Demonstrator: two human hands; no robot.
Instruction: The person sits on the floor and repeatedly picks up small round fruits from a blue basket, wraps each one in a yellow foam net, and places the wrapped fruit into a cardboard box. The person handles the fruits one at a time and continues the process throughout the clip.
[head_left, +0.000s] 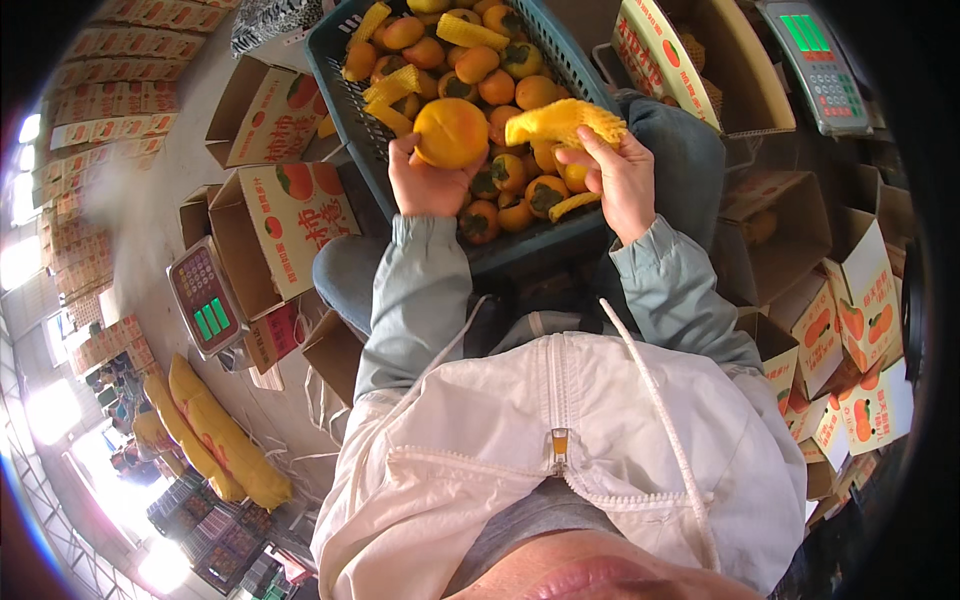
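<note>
A large orange persimmon rests in my left hand, its smooth side facing up. My right hand grips a yellow foam net sleeve that hangs flat toward the left, apart from the fruit. Both hands are above a blue-green plastic crate full of loose persimmons, some with green calyxes showing. Several more foam sleeves lie on the fruit, mostly along the crate's left and far side.
Open persimmon cartons stand left and far right, the latter holding sleeved fruit. Digital scales sit at the left and upper right. More cartons pile up at my right. Long yellow sacks lie on the left floor.
</note>
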